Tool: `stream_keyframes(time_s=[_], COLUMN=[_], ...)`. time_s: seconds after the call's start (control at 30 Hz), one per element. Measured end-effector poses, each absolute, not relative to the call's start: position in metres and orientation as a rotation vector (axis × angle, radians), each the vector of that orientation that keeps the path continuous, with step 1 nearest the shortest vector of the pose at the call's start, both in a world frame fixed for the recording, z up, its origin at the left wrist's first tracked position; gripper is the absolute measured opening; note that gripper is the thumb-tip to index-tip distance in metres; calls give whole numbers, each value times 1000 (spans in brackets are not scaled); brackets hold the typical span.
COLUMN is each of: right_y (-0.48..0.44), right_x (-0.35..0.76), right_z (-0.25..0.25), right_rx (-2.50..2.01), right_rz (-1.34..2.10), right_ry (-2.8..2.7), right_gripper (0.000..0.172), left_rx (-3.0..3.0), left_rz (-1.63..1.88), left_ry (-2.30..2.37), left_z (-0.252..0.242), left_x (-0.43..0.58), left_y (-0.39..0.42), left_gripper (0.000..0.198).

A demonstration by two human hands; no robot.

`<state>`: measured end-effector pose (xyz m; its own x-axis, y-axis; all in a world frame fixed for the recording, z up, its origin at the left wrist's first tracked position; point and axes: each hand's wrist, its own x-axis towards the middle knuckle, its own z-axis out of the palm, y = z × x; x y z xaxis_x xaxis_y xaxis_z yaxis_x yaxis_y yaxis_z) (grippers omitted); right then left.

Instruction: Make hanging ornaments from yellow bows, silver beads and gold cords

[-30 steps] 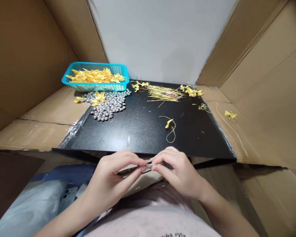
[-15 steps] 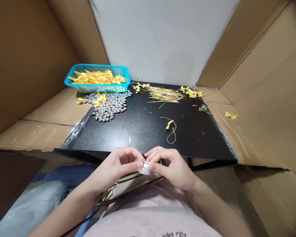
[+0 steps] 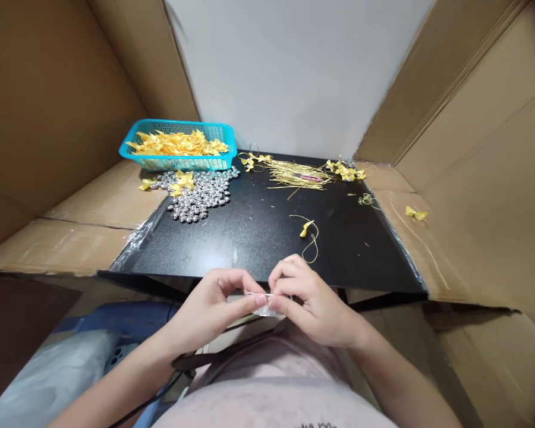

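Note:
Between both hands is a small clear, crinkled plastic piece [image 3: 264, 310], perhaps a little bag, held just off the table's front edge. My left hand [image 3: 225, 300] pinches it from the left with thumb and forefinger. From the right, my right hand [image 3: 305, 300] pinches it too, thumb tip close to the left thumb, other fingers curled. Whether anything is inside the plastic cannot be made out. Beyond my hands, a small yellow bow on a looped gold cord [image 3: 306, 229] lies on the black table [image 3: 258, 238]. A scrap of clear plastic [image 3: 235, 257] rests near the front edge.
A turquoise basket [image 3: 134, 156] of yellow bows stands back left, with silver beads [image 3: 200, 196] before it. Gold cords [image 3: 294, 175] and a pink tool [image 3: 311, 178] lie at the back, beside finished-looking bows [image 3: 345, 171]. Cardboard walls [image 3: 472, 148] flank the table.
My thumbs have come closer together on the plastic, and my right hand's fingers have lifted and curled more. The things on the table stay in place; the view has shifted slightly.

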<state>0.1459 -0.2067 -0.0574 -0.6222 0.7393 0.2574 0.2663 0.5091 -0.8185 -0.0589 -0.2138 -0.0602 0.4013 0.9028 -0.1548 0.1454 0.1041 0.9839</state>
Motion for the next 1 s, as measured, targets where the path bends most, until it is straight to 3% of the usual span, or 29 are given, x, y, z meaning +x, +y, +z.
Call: stream_keyframes(time_s=[0.2, 0.37, 0.47, 0.63, 0.8, 0.9, 1.0], right_y=[-195, -189, -191, -196, -203, -207, -208], right_x=[143, 134, 133, 136, 138, 140, 148], right_z=[-59, -66, -68, -67, -62, -54, -47], right_rx=[-360, -437, -520, -669, -710, -789, -819], right_rz=[1206, 1209, 1072, 710, 462, 383, 355], right_ry=[-2121, -1945, -1900, -1998, -2146, -2287, -2302], right_gripper=[40, 45, 46, 36, 22, 17, 11], left_rx=[1100, 1004, 1138, 1793, 2287, 2252, 2009], left_rz=[767, 892, 1085, 1599, 1548, 1471, 1407], left_ry=[655, 582, 712, 1041, 987, 988, 1046], left_z=[-65, -82, -85, -78, -66, -64, -67], left_x=[-55, -47, -41, -39, -48, -51, -51], left_y=[-216, -211, -208, -213, -220, -219, -218], left_gripper=[28, 32, 25, 13, 23, 26, 16])
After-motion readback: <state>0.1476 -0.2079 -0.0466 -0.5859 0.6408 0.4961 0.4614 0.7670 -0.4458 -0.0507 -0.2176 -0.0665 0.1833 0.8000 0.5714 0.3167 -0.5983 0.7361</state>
